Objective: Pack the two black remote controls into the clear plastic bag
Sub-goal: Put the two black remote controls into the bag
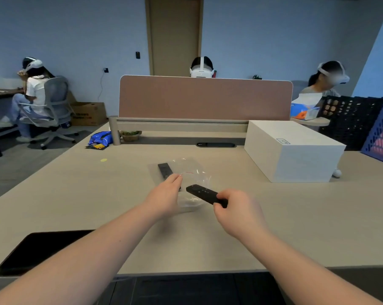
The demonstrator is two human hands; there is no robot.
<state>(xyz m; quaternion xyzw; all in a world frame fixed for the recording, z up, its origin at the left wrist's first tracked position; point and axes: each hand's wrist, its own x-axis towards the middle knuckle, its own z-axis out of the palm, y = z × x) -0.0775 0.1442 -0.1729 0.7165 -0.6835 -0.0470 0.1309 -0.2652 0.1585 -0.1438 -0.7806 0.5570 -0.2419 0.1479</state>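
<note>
The 1 head-worn, wide-angle view looks forward and down from above the near edge of the surface (76, 194), close over both forearms, facing across it toward a divider panel (205, 99) and the room beyond.

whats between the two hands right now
In the head view, the clear plastic bag lies between the left hand and right hand, and the held remote pokes over it. The other remote lies farther back.

Beige table (76, 194), clear bag (186, 170), white box (291, 150), black tablet (39, 249), snack packet (99, 139)
</note>
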